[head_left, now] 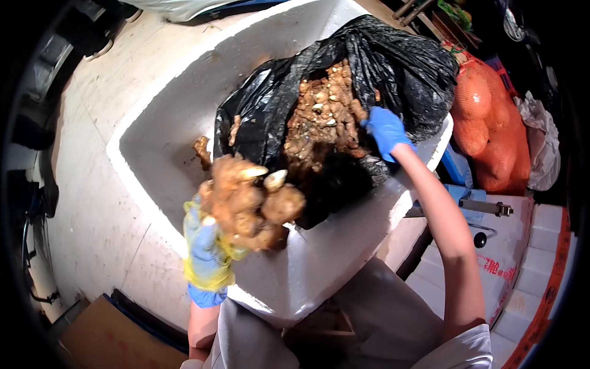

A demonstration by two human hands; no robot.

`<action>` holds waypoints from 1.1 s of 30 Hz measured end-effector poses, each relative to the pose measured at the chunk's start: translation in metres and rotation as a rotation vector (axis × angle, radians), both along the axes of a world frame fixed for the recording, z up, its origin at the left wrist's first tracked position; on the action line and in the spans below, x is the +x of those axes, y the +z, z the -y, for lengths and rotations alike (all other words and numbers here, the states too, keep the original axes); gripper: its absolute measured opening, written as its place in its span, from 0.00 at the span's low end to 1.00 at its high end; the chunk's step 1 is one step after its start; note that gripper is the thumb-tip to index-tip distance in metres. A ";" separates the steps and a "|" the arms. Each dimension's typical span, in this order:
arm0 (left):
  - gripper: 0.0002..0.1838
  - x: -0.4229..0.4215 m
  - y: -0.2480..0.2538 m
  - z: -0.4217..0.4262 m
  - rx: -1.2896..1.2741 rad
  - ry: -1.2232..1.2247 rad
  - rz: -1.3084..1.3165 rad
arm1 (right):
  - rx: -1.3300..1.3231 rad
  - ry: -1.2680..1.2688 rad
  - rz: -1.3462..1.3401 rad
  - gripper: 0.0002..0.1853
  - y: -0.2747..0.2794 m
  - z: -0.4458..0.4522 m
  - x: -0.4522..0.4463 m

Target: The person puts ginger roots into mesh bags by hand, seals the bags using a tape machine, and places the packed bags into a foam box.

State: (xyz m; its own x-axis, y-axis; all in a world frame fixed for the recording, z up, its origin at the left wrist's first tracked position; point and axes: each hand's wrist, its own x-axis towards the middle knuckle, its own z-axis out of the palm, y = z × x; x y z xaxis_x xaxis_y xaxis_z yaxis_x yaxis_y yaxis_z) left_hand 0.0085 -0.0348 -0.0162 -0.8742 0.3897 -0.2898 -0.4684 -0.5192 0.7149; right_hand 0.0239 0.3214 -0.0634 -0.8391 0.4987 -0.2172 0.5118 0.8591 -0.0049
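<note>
My left hand (210,255), in a blue glove with yellow mesh over it, grips a large knobbly clump of ginger (249,200). The clump is brown with pale tips, slightly blurred, and hangs over the near left rim of a white foam box (144,178). Inside the box lies an open black plastic bag (399,67) holding a heap of ginger (319,117) and dark soil. On the right side of the heap, my blue-gloved right hand (387,132) has its fingers curled at a small finger-shaped ginger piece (358,111). Its fingertips are partly hidden.
A loose ginger piece (201,152) lies in the box's left part. To the right stand an orange mesh sack (491,123) of round produce and white foam boxes (522,277) with red print. Cardboard (117,335) lies at lower left on the pale tiled floor (92,209).
</note>
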 end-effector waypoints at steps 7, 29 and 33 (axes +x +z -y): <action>0.25 -0.002 -0.004 -0.003 -0.259 -0.181 -0.044 | -1.106 -0.081 -0.433 0.11 0.162 0.091 0.006; 0.38 -0.003 0.003 -0.015 -0.140 -0.294 -0.130 | -0.867 0.580 -0.272 0.27 0.111 0.168 0.019; 0.27 -0.009 -0.006 -0.015 -0.255 -0.049 -0.260 | -0.611 0.544 -0.628 0.19 0.099 0.204 0.019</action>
State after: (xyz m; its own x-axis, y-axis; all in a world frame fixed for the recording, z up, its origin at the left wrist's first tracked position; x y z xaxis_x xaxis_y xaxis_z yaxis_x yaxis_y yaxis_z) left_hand -0.0003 -0.0203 -0.0226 -0.9134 0.3769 -0.1539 -0.2743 -0.2904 0.9168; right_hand 0.0431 0.1179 0.0355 -0.9678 -0.0311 0.2498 -0.1916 0.7344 -0.6511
